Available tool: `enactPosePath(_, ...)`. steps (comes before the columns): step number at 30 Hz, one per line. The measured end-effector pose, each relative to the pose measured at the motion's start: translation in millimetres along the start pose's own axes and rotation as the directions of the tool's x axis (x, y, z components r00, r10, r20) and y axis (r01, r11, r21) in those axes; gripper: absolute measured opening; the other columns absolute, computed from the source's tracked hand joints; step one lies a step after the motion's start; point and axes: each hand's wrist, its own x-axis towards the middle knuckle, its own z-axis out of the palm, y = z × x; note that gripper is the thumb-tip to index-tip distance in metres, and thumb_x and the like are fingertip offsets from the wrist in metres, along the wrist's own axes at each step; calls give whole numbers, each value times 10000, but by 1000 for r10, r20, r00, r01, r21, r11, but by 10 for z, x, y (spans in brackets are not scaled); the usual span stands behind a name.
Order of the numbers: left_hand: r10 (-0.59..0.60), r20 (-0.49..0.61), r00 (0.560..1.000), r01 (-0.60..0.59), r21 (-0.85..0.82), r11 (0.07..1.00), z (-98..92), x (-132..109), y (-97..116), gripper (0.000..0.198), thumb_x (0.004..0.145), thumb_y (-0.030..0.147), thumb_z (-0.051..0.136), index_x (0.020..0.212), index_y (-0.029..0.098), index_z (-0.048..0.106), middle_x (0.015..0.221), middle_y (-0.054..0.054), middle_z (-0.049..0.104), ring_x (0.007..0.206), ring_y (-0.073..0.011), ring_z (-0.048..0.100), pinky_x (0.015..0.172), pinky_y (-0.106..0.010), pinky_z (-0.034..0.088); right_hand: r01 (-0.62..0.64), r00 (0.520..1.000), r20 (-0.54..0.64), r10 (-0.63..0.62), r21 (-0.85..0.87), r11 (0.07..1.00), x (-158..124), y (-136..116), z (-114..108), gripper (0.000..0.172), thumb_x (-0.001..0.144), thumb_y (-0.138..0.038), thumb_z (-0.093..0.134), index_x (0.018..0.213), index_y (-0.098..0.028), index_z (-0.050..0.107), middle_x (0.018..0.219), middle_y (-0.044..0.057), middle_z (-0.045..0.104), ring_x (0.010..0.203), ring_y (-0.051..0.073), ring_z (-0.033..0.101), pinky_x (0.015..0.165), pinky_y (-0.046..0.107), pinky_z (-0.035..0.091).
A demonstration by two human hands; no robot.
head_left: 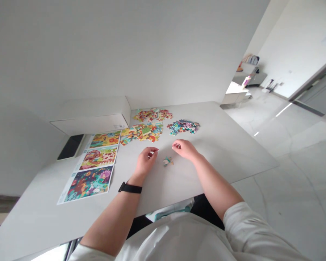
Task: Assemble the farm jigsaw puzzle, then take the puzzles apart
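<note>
A small cluster of puzzle pieces [167, 161], teal, white and tan, lies on the pale table between my two hands. To its left is my left hand [147, 159], its fingers curved with a small gap between thumb and index finger, and nothing visible in it. Just above and right of the cluster, my right hand [184, 148] has its fingertips drawn together. Whether a piece is hidden in that pinch is too small to make out. Beyond the hands lie a yellow-orange puzzle-piece pile [145, 131], a teal-purple pile [183, 126] and a reddish pile [153, 114].
Three printed picture sheets, showing a lion scene [105, 139], a barn scene [99, 157] and a dark forest scene [89, 183], lie at the left. Behind them are a dark-screened phone [71, 146] and a white box [95, 121] by the wall.
</note>
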Motion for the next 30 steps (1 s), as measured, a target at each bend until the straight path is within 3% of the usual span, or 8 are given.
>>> enactPosePath(6, 17, 25, 1000, -18, 14, 1000, 15, -5, -36, 231, 888, 406, 637, 963, 233, 771, 888, -37, 729, 689, -159, 592, 662, -290, 525, -115, 990, 62, 124, -129, 985, 187, 371, -402, 157, 850, -392, 861, 942, -280, 800, 948, 36, 824, 843, 218, 737, 716, 293, 492)
enactPosePath(11, 3, 48, 999, -3, 4, 1000, 7, -13, -16, 240, 893, 415, 643, 985, 232, 767, 884, -32, 730, 655, -148, 574, 640, -285, 517, -251, 966, -11, 259, -289, 924, 399, 781, -801, 203, 800, -350, 886, 963, -259, 808, 947, 60, 819, 799, 226, 713, 666, 299, 464)
enactPosePath(15, -27, 67, 997, 28, -8, 1000, 1, -27, 3, 290, 903, 439, 646, 1072, 230, 754, 899, -24, 719, 631, -134, 550, 611, -271, 488, -316, 949, -114, 295, -400, 860, 541, 952, -960, 229, 828, -287, 847, 1053, -252, 823, 1125, 100, 797, 967, 265, 722, 799, 323, 508)
enactPosePath(18, -42, 70, 997, 43, -10, 999, -2, -41, 13, 301, 908, 439, 639, 1094, 227, 745, 915, -24, 713, 634, -131, 544, 612, -268, 473, -329, 941, -229, 248, -454, 828, 642, 978, -946, 360, 875, -333, 808, 1219, -228, 796, 1280, 165, 731, 1122, 319, 690, 962, 380, 517)
enactPosePath(20, -51, 81, 995, 52, -8, 999, -5, -46, 17, 313, 909, 432, 630, 1110, 219, 741, 928, -29, 716, 640, -129, 547, 618, -267, 471, -310, 945, -246, 215, -472, 825, 718, 958, -890, 506, 894, -412, 791, 1361, -225, 730, 1374, 186, 676, 1232, 355, 644, 1045, 423, 506)
enactPosePath(25, -73, 104, 992, 77, -28, 997, -8, -43, -3, 346, 899, 441, 627, 1123, 204, 741, 948, -36, 717, 657, -129, 565, 620, -262, 473, -234, 970, -176, 166, -508, 829, 960, 847, -670, 871, 866, -644, 787, 1592, -246, 516, 1648, 207, 460, 1481, 411, 466, 1208, 520, 402)
enactPosePath(30, -81, 117, 990, 86, -44, 995, 9, -45, -64, 347, 909, 454, 638, 1125, 204, 744, 961, -41, 728, 658, -127, 568, 618, -261, 474, -135, 991, -90, 102, -536, 833, 1192, 751, -436, 958, 830, -705, 793, 1622, -281, 462, 1691, 191, 422, 1564, 452, 351, 1263, 661, 274)
